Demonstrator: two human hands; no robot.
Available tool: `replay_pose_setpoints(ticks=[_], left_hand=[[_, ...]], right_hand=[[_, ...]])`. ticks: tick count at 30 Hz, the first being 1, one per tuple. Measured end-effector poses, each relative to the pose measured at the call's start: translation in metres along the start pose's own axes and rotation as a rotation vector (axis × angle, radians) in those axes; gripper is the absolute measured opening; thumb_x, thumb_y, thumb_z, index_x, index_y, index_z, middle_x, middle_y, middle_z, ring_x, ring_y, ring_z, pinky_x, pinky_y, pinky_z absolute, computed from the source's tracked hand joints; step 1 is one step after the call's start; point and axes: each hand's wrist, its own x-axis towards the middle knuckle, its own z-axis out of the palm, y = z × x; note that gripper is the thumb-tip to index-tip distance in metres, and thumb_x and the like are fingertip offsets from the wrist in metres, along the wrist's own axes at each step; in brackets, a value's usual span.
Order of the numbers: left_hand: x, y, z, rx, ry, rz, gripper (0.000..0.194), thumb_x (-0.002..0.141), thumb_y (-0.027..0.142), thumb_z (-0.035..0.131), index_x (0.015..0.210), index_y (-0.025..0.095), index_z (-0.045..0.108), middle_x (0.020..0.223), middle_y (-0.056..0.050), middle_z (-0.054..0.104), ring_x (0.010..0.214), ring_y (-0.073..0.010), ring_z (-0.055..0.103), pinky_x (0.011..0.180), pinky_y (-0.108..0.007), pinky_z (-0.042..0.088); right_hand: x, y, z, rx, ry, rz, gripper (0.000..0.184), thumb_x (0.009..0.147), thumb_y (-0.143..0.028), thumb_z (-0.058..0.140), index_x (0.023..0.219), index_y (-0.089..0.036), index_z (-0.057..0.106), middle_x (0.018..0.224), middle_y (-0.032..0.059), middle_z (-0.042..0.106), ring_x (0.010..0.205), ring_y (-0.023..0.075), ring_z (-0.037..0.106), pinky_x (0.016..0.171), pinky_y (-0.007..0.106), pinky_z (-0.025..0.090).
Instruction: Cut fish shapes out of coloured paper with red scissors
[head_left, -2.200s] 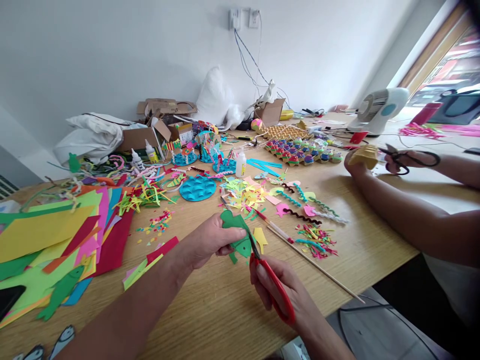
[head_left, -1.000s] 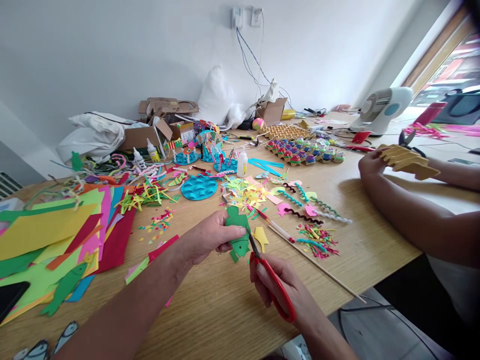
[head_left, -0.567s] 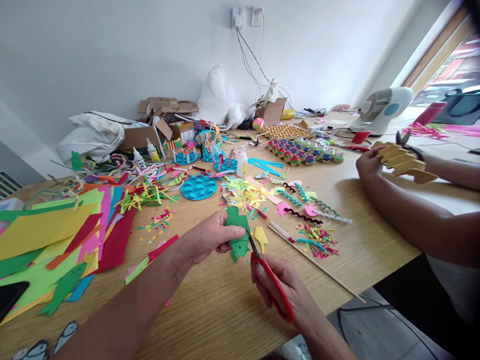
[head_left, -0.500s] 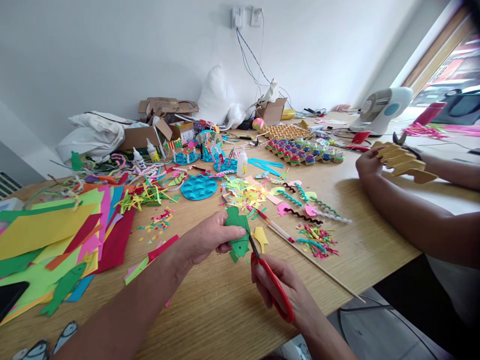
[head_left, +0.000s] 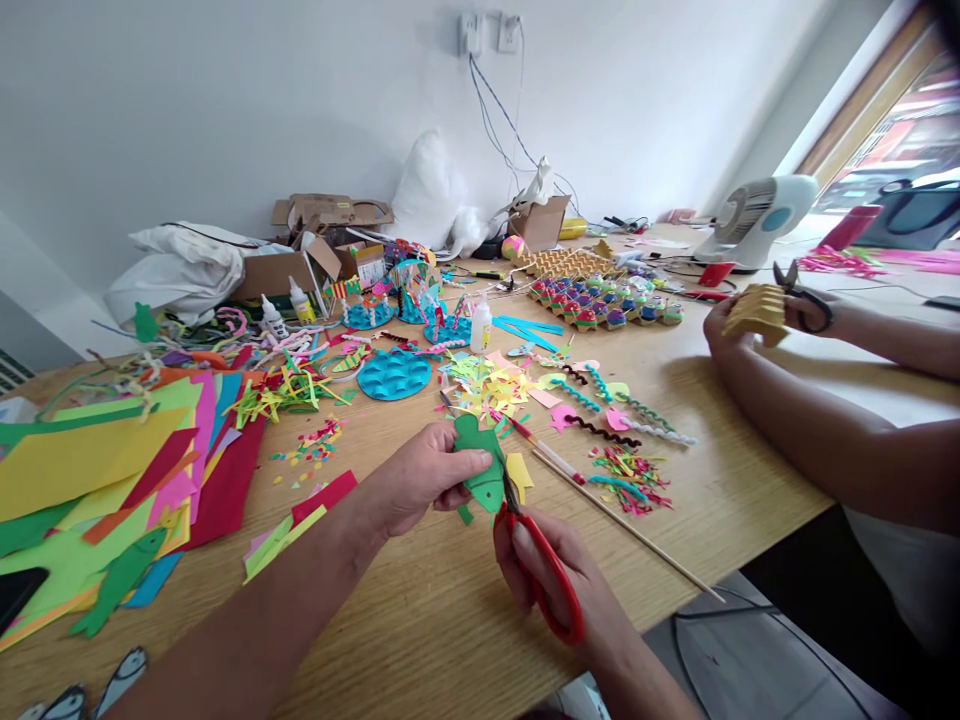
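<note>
My left hand (head_left: pixel 439 465) pinches a green paper fish (head_left: pixel 484 478) between thumb and fingers above the table's front part. An eye dot and a curved line are drawn on the fish. In my right hand (head_left: pixel 551 565) are red-handled scissors (head_left: pixel 564 600), fingers through the loops. Their dark blades meet the right edge of the fish near its head; how far apart the blades are is hard to see. Just behind the blades lies a yellow paper scrap (head_left: pixel 519 474). Another green paper fish (head_left: pixel 124 580) rests on the coloured sheets at left.
Coloured paper sheets (head_left: pixel 82 460) cover the left side. A blue scalloped disc (head_left: pixel 394 374), paper scraps (head_left: pixel 487 385), a glue bottle (head_left: pixel 481 325) and a wooden stick (head_left: pixel 630 525) lie ahead. At right, another person's hands hold a yellow egg-carton piece (head_left: pixel 757 312) and scissors (head_left: pixel 806 298).
The scissors have moved along the fish's right edge, and its outline there is slimmer. The other person's yellow carton piece has turned and shifted left.
</note>
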Motion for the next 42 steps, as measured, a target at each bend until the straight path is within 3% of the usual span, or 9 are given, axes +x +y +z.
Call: replay_pose_setpoints(ticks=[5, 42], left_hand=[[-0.0003, -0.0016, 0.0045, -0.018, 0.002, 0.017, 0.025, 0.065, 0.036, 0.061, 0.06, 0.015, 0.048, 0.047, 0.006, 0.044, 0.037, -0.0019, 0.03, 0.035, -0.015, 0.018], [-0.0003, -0.0058, 0.0093, -0.072, 0.001, 0.065, 0.024, 0.068, 0.035, 0.06, 0.064, 0.015, 0.047, 0.048, 0.007, 0.043, 0.038, -0.002, 0.03, 0.035, -0.015, 0.019]], right_hand=[[-0.0014, 0.0018, 0.0016, 0.013, 0.027, 0.019, 0.046, 0.08, -0.061, 0.044, 0.062, -0.018, 0.047, 0.043, -0.0055, 0.041, 0.038, 0.0087, 0.033, 0.04, 0.022, 0.024], [-0.0007, -0.0001, 0.0029, -0.002, 0.057, -0.014, 0.045, 0.082, -0.059, 0.043, 0.062, -0.019, 0.046, 0.042, -0.0057, 0.04, 0.039, 0.0092, 0.032, 0.039, 0.022, 0.024]])
